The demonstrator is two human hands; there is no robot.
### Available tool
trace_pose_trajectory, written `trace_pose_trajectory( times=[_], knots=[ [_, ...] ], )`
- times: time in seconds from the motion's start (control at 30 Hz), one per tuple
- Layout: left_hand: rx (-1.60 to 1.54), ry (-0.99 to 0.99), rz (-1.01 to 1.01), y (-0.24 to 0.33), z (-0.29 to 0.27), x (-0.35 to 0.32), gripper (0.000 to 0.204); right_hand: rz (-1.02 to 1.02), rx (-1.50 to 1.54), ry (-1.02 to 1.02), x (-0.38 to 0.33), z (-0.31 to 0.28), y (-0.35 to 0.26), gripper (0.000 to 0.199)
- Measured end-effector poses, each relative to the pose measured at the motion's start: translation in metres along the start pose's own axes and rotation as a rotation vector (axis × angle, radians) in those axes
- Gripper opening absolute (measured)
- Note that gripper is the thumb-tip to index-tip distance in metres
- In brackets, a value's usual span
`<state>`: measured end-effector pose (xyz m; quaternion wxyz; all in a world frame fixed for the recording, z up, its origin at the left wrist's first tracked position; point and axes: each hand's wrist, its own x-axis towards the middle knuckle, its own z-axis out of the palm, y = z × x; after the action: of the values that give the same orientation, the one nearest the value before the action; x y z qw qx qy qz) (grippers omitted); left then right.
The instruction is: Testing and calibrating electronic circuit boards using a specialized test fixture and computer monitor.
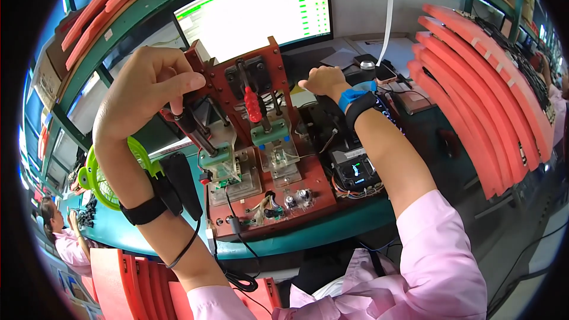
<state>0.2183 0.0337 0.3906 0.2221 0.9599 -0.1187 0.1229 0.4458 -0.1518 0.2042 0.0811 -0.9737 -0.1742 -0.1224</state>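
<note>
A dark red test fixture (274, 198) stands in front of me with two clamp stations. My left hand (151, 86) is raised at its upper left, fingers curled in beside the left upright. A red part shows just below those fingers; what they hold is hidden. Below it, a green circuit board (228, 179) lies in the left station under a clear plate. The red clamp handle (253, 105) of the right station points down, untouched. My right hand (326, 81) is just right of the fixture's frame, back up, its fingers mostly hidden beyond the knuckles.
A lit monitor (255, 18) stands behind the fixture. Red foam trays (486, 106) are stacked at the right. A black device with a small screen (355, 170) and wires sits beside the fixture. A green fan (101, 178) and a person (65, 234) are at the left.
</note>
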Motion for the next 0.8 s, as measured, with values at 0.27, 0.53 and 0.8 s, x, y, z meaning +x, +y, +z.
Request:
trace_pose_trajectory(
  times=[0.27, 0.53, 0.8],
  knots=[
    [-0.114, -0.019, 0.094, -0.004, 0.001, 0.001, 0.021, -0.075, 0.072, -0.315, -0.013, -0.029, 0.001, 0.062],
    [-0.100, 0.008, 0.021, -0.008, 0.003, 0.000, 0.025, -0.384, -0.015, -0.163, -0.124, -0.050, 0.020, 0.066],
    [-0.035, 0.024, 0.028, -0.008, -0.001, -0.001, 0.024, -0.571, -0.043, 0.088, -0.089, -0.041, 0.033, 0.082]
  ],
)
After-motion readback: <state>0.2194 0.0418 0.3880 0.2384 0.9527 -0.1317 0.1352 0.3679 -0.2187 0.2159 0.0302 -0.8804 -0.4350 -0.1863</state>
